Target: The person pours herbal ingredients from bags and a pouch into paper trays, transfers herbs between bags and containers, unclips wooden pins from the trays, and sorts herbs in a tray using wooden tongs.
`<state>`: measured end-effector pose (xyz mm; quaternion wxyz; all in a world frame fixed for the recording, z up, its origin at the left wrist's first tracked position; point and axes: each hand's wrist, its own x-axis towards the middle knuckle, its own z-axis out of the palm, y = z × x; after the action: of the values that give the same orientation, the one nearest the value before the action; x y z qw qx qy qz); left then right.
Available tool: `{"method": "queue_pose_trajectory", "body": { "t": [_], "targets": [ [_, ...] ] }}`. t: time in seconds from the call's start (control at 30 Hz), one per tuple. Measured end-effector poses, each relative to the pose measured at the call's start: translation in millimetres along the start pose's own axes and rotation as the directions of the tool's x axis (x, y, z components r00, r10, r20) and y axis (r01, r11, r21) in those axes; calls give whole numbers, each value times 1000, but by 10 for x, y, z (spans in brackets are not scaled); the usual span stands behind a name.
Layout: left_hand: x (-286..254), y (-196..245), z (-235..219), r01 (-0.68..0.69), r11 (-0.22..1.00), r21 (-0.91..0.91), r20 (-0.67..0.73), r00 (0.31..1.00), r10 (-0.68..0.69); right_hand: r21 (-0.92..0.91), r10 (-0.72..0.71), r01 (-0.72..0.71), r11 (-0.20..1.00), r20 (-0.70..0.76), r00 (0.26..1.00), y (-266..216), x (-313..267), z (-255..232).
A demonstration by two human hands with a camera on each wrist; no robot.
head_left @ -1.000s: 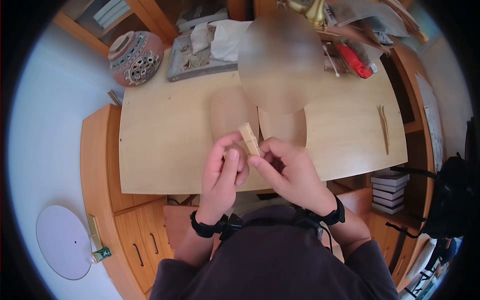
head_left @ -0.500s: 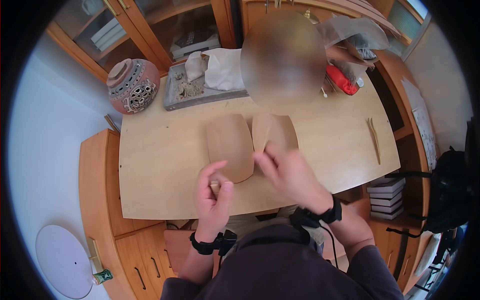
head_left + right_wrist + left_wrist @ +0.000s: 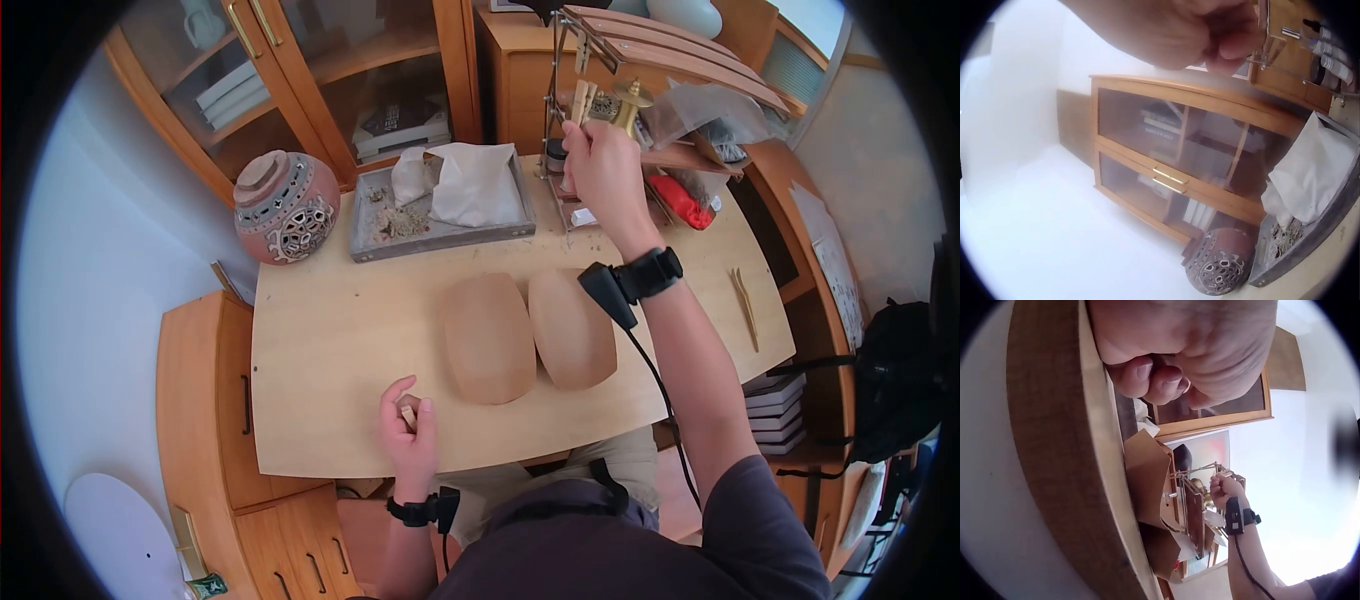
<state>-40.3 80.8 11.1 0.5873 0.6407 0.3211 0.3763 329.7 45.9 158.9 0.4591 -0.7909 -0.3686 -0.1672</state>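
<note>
In the head view my right hand (image 3: pixel 605 185) is stretched out to the small shelf rack at the back of the table. Its thumb and fingers pinch a wooden clothespin (image 3: pixel 583 100), which points upward beside the rack's left side. Another clothespin (image 3: pixel 581 52) is on the rack just above. My left hand (image 3: pixel 408 450) stays over the table's front left part, fingers curled round a small wooden clothespin (image 3: pixel 408 416) whose end shows. The left wrist view has the curled fingers (image 3: pixel 1166 384) close up. In the right wrist view the right hand (image 3: pixel 1204 31) is beside the rack's frame.
Two brown curved trays (image 3: pixel 490 340) lie mid-table. Behind them are a grey tray (image 3: pixel 440 240) with white paper and dried bits, and a pierced clay jar (image 3: pixel 287 208). The wooden rack (image 3: pixel 670 60) carries a brass vessel (image 3: pixel 630 100). Wooden tweezers (image 3: pixel 747 310) lie at right.
The right hand has left the left hand's side and reached forward to the rack with a clothespin. The left hand keeps its clothespin, now farther from the right. The head view has tilted up.
</note>
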Motion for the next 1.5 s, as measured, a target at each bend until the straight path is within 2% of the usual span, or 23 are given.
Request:
{"method": "queue_pose_trajectory", "body": {
  "t": [0.07,0.13,0.27,0.33,0.43,0.5,0.53,0.63,0.73,0.8,0.97,1.37,1.5],
  "targets": [
    [-12,3,-9,7,1000,-21,4,1000,-7,25,21,-20,999,-31,999,-179,35,-12],
    [-1,-5,-24,14,999,-46,7,1000,-14,247,257,-251,936,10,966,-364,68,-65],
    [18,-98,-63,-24,1000,-3,42,999,24,311,293,-283,907,15,956,-396,135,-17],
    [29,-121,-82,-43,999,30,58,997,41,364,360,-350,863,42,932,-420,162,-5],
    [26,-87,-59,-59,998,-9,69,996,59,369,375,-361,856,35,926,-432,208,13],
    [15,9,-33,37,994,-98,43,999,-33,379,384,-365,850,27,923,-468,230,14],
    [17,-7,-40,37,994,-101,45,998,-33,393,391,-367,843,20,920,-484,242,13],
    [12,-31,-54,39,997,-69,61,998,-35,372,369,-336,865,-17,929,-456,303,33],
    [11,2,-44,57,994,-96,70,996,-50,399,378,-349,848,6,926,-466,354,32],
    [17,-35,-51,10,998,-66,87,996,-4,389,367,-335,858,-10,930,-441,385,43],
    [19,-55,-62,-3,999,-53,88,996,8,367,357,-324,872,-24,934,-401,435,69],
    [9,-14,-38,36,998,-59,78,996,-31,387,374,-343,856,-5,927,-387,368,45],
    [4,13,-33,47,998,-52,85,995,-43,415,357,-347,841,55,932,-414,270,59]
  ]
}}
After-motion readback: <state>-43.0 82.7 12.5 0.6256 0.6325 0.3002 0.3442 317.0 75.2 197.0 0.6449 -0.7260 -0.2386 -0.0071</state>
